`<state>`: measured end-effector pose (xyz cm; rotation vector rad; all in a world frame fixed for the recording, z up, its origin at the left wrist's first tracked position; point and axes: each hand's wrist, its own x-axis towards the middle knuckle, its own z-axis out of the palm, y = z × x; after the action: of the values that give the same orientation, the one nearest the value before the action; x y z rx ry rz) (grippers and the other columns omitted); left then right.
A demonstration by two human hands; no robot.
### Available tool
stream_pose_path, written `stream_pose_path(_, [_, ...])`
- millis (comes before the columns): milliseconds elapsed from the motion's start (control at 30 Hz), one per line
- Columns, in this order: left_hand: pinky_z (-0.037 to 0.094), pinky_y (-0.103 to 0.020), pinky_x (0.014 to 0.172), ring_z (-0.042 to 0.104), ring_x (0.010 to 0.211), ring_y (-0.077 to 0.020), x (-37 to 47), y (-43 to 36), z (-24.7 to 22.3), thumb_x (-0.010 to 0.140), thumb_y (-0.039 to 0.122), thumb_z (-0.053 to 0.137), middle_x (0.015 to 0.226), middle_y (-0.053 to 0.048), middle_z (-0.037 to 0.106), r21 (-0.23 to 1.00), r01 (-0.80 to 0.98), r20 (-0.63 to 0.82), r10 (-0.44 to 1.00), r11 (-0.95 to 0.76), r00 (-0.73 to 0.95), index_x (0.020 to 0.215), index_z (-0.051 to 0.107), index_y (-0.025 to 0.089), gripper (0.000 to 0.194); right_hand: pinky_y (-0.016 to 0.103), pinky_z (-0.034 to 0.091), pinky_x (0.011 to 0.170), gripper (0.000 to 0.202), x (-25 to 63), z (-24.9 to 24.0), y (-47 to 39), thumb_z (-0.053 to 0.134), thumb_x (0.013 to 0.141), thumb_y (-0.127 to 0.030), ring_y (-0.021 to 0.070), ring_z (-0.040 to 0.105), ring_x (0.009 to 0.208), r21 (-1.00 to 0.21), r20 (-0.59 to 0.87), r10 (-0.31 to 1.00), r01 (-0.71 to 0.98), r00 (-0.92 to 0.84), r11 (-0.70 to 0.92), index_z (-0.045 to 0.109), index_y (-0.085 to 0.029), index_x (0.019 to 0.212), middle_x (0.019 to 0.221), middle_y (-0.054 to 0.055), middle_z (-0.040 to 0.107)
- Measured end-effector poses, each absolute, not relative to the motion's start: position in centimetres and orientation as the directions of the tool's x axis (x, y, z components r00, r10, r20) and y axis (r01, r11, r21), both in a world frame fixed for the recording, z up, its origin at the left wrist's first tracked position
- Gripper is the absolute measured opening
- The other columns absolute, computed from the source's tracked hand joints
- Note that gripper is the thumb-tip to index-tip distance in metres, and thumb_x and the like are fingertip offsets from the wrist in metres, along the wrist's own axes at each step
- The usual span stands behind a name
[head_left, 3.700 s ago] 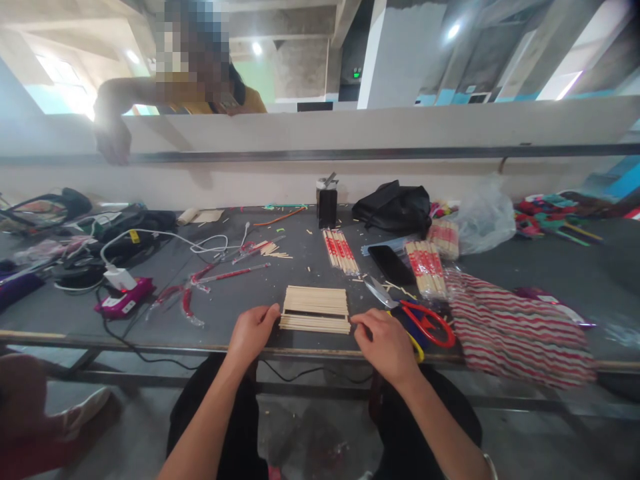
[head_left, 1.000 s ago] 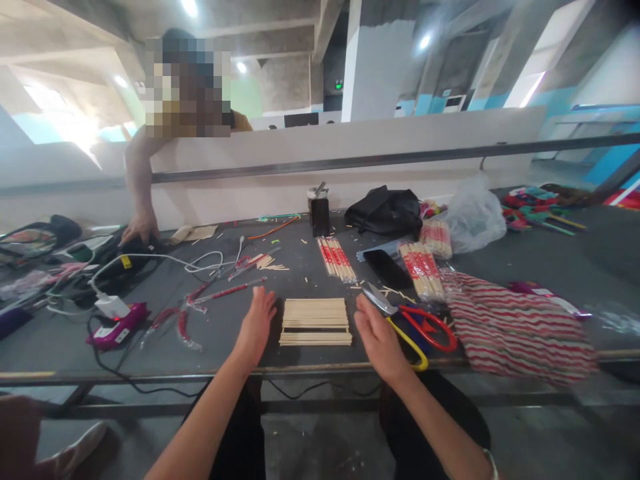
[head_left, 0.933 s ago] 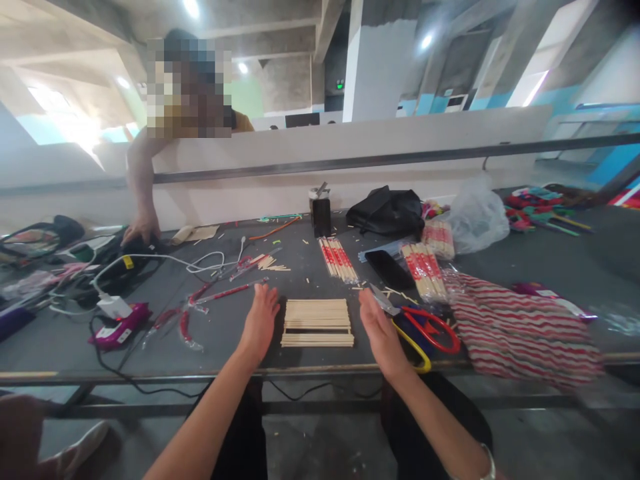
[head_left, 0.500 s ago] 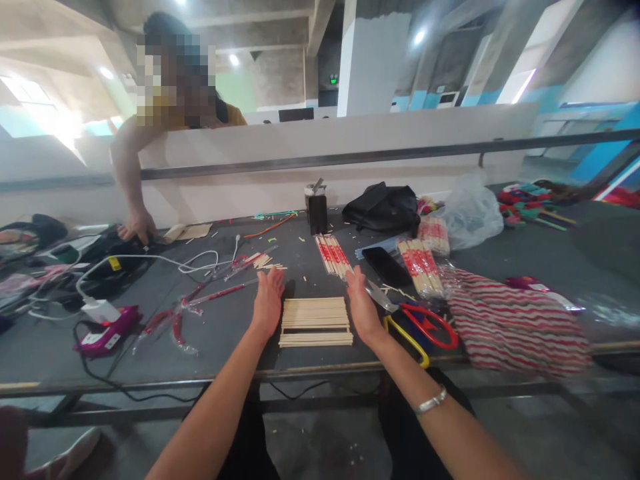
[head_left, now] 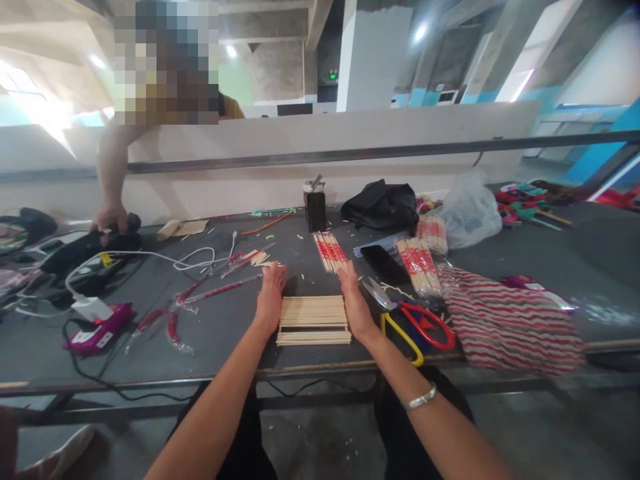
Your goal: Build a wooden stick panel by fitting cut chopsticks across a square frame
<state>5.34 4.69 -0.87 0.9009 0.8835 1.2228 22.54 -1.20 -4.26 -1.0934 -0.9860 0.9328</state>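
A flat panel of pale wooden sticks [head_left: 313, 311] lies on the dark table in front of me, laid side by side with a gap near its front. My left hand [head_left: 271, 301] stands on edge at the panel's left end, fingers stretched forward. At the opposite end my right hand [head_left: 356, 305] does the same, its palm facing the sticks. Both hands appear to touch the stick ends. Just beyond my right fingertips is a red-printed pack of sticks [head_left: 329, 252]. Scissors [head_left: 424, 325] with red and yellow handles lie right of my right hand.
A phone [head_left: 384, 263], more packed sticks [head_left: 419, 267] and a striped cloth [head_left: 510, 320] are on the right. Behind stand a black container [head_left: 316, 212] and a black bag [head_left: 383, 207]. Left are wrappers, cables and a purple power strip [head_left: 103, 330]. A co-worker's hand [head_left: 111, 217] reaches over the partition.
My hands have come slightly closer together, in against the panel's ends. The co-worker's hand has shifted left, and the whole view has moved slightly.
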Motion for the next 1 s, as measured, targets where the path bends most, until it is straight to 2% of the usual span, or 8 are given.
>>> stream_pose_path(233, [0.022, -0.036, 0.114, 0.037, 0.134, -0.0166, 5.2, 4.9, -1.3, 0.095, 0.052, 0.016, 0.144, -0.009, 0.044, 0.922, -0.372, -0.056, 0.988, 0.106, 0.144, 0.141, 0.037, 0.021, 0.059, 0.042, 0.008, 0.116, 0.073, 22.2, -4.0, -1.5, 0.023, 0.088, -0.07, 0.0143, 0.019, 0.142, -0.973, 0.206, 0.948, -0.049, 0.242, 0.224, 0.002, -0.035, 0.149, 0.155, 0.0, 0.022])
stream_pose_path(433, [0.023, -0.038, 0.113, 0.039, 0.134, -0.0173, 5.4, 4.8, -1.2, 0.095, 0.051, 0.016, 0.144, -0.01, 0.044, 0.923, -0.371, -0.057, 0.988, 0.107, 0.141, 0.141, 0.038, 0.021, 0.058, 0.042, 0.009, 0.116, 0.074, 22.2, -3.8, -1.5, 0.022, 0.088, -0.07, 0.0155, 0.021, 0.141, -0.976, 0.181, 0.953, -0.073, 0.242, 0.204, 0.003, -0.033, 0.15, 0.155, 0.002, 0.023])
stream_pose_path(633, [0.026, -0.037, 0.112, 0.044, 0.13, -0.0169, 5.1, 5.0, -1.2, 0.094, 0.053, 0.018, 0.138, -0.008, 0.051, 0.906, -0.403, -0.087, 0.988, 0.133, 0.13, 0.134, 0.046, 0.026, 0.056, 0.044, 0.014, 0.115, 0.073, 22.6, -4.7, -1.1, 0.027, 0.089, -0.067, 0.0173, 0.027, 0.139, -0.973, 0.184, 0.937, -0.081, 0.297, 0.217, 0.006, -0.032, 0.15, 0.151, 0.006, 0.033])
stream_pose_path(733, [0.027, -0.038, 0.112, 0.046, 0.128, -0.0183, 4.8, 5.0, -1.2, 0.093, 0.055, 0.021, 0.135, -0.009, 0.053, 0.893, -0.429, -0.088, 0.988, 0.135, 0.129, 0.133, 0.047, 0.023, 0.057, 0.045, 0.019, 0.114, 0.07, 22.8, -4.9, -1.1, 0.027, 0.09, -0.065, 0.0184, 0.033, 0.136, -0.972, 0.201, 0.914, -0.044, 0.354, 0.23, 0.012, -0.031, 0.149, 0.148, 0.007, 0.037])
stream_pose_path(800, [0.027, -0.038, 0.112, 0.047, 0.127, -0.0191, 4.6, 5.0, -1.1, 0.093, 0.056, 0.023, 0.133, -0.01, 0.055, 0.885, -0.449, -0.078, 0.989, 0.125, 0.123, 0.133, 0.047, 0.02, 0.058, 0.044, 0.025, 0.111, 0.067, 23.0, -4.5, -1.4, 0.029, 0.091, -0.062, 0.0191, 0.039, 0.133, -0.97, 0.228, 0.891, 0.014, 0.392, 0.242, 0.018, -0.028, 0.148, 0.144, 0.009, 0.042])
stream_pose_path(867, [0.029, -0.038, 0.11, 0.049, 0.126, -0.0197, 4.2, 4.9, -0.9, 0.093, 0.056, 0.024, 0.131, -0.012, 0.057, 0.876, -0.471, -0.057, 0.992, 0.104, 0.113, 0.131, 0.049, 0.018, 0.059, 0.042, 0.034, 0.107, 0.066, 23.4, -3.9, -2.2, 0.039, 0.089, -0.057, 0.0208, 0.047, 0.126, -0.963, 0.268, 0.858, 0.119, 0.438, 0.24, 0.027, -0.023, 0.144, 0.138, 0.012, 0.049])
stream_pose_path(933, [0.031, -0.036, 0.109, 0.051, 0.123, -0.0198, 3.7, 4.7, -0.6, 0.093, 0.055, 0.027, 0.127, -0.012, 0.059, 0.874, -0.48, -0.043, 0.995, 0.082, 0.091, 0.126, 0.053, 0.017, 0.057, 0.041, 0.043, 0.098, 0.059, 24.1, -3.3, -3.5, 0.051, 0.085, -0.05, 0.0228, 0.057, 0.113, -0.93, 0.339, 0.821, 0.296, 0.459, 0.218, 0.042, -0.018, 0.135, 0.125, 0.014, 0.058])
stream_pose_path(1000, [0.033, -0.035, 0.107, 0.054, 0.118, -0.0193, 2.9, 4.4, -0.3, 0.092, 0.053, 0.032, 0.121, -0.012, 0.062, 0.88, -0.472, -0.039, 0.998, 0.057, 0.047, 0.117, 0.058, 0.016, 0.052, 0.039, 0.049, 0.087, 0.041, 24.9, -2.7, -4.9, 0.055, 0.083, -0.04, 0.0225, 0.062, 0.096, -0.842, 0.414, 0.815, 0.511, 0.406, 0.173, 0.058, -0.017, 0.116, 0.107, 0.012, 0.065])
